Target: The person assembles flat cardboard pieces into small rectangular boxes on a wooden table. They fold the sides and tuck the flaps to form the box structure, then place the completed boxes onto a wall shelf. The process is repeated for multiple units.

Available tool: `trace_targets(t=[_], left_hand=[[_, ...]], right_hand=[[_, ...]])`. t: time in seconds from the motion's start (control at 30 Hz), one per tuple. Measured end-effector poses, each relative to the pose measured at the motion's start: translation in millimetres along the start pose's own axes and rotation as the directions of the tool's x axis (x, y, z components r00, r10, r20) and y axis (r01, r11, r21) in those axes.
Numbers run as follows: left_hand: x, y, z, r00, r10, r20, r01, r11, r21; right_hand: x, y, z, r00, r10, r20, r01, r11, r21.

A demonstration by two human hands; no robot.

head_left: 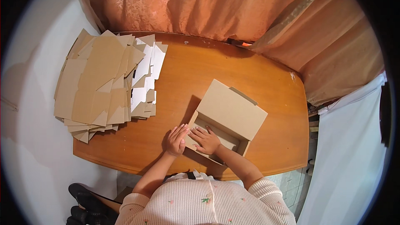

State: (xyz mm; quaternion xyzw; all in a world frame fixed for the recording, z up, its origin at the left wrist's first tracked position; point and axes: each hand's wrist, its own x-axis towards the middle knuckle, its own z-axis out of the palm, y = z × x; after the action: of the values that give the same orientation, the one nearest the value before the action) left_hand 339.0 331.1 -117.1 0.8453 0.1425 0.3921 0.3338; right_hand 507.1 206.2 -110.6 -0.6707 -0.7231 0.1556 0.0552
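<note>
An open brown cardboard box (230, 112) with its lid flap raised sits on the wooden table (196, 71), near the front edge. My left hand (176, 139) lies flat with fingers together against the box's left side wall, from outside. My right hand (207, 140) rests with fingers spread on the box's front left corner, reaching partly inside. Neither hand grips anything.
A fanned pile of flat unfolded cardboard blanks (104, 83) covers the table's left end and overhangs its edge. Orange curtains (200, 4) hang behind the table. White cloth (354, 150) hangs at the right. Dark shoes (87, 208) lie on the floor at lower left.
</note>
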Motion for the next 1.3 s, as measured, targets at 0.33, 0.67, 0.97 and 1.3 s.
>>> trace_targets(t=[0.33,0.67,0.97,1.3], left_hand=[[5.8,3.5,-4.7,0.999,0.009,-0.035,-0.009,1.0,0.004],[6.6,10.8,-10.9,0.998,-0.062,0.026,0.062,0.998,0.005],[0.6,23.8,-9.6,0.978,-0.192,0.077,0.198,0.978,-0.073],[-33.7,53.1,-44.2,0.951,-0.305,0.051,0.294,0.943,0.155]], right_hand=[[4.1,-3.5,-2.3,0.998,0.052,0.029,-0.051,0.998,-0.043],[6.0,-5.8,3.1,0.994,0.085,0.068,-0.079,0.993,-0.089],[12.5,-29.1,-43.9,0.916,0.208,0.342,-0.231,0.972,0.027],[-96.2,-66.3,-71.9,0.778,0.403,-0.481,-0.288,0.91,0.297]])
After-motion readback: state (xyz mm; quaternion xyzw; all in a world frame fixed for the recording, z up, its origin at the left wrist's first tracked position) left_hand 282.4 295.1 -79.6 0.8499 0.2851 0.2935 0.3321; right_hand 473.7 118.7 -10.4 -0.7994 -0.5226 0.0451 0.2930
